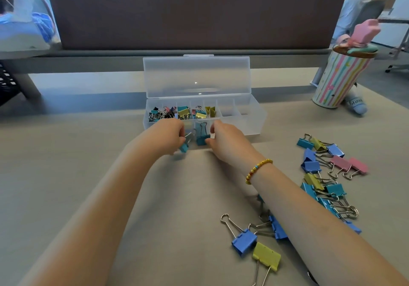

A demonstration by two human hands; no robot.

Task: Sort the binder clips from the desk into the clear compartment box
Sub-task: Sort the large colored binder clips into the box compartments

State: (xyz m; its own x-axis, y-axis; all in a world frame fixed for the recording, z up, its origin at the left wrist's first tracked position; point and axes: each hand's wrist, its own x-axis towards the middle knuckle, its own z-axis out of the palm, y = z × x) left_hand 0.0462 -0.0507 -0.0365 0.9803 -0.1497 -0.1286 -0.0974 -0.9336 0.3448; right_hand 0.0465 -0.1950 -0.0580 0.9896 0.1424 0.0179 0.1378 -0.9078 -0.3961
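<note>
A: Left to right, quick. Left hand [170, 134]?

B: Fingers curled, pinching a small teal clip [184, 147] by its wire handles, body hanging down. It is raised just in front of the clear compartment box [252, 117], likely so it can go straight in.

A: Right hand [223, 141]?

B: Thumb and fingers grip a bigger teal clip [202, 138], handles upright. Both hands are close together at the box's front wall. A beaded bracelet [257, 170] is on that wrist.

A: Box location?

B: Middle of the table, toward the far edge, lid [197, 76] propped open behind it so the compartments are reachable. The left compartments hold small dark clips, then mixed, gold and teal ones; the right-hand compartments look empty, probably kept for the larger sizes.

A: Remaining clips?

B: A loose pile [327, 175] lies toward the right edge: blue, teal, yellow, pink. A blue clip [244, 241] and a yellow clip [266, 256] sit near the front edge, partly under the right forearm. They are heaped on the right, within easy reach of that hand.

A: Progress?

B: I'd say roughly halfway. Which compartment either teal clip is meant for, cannot tell.
</note>
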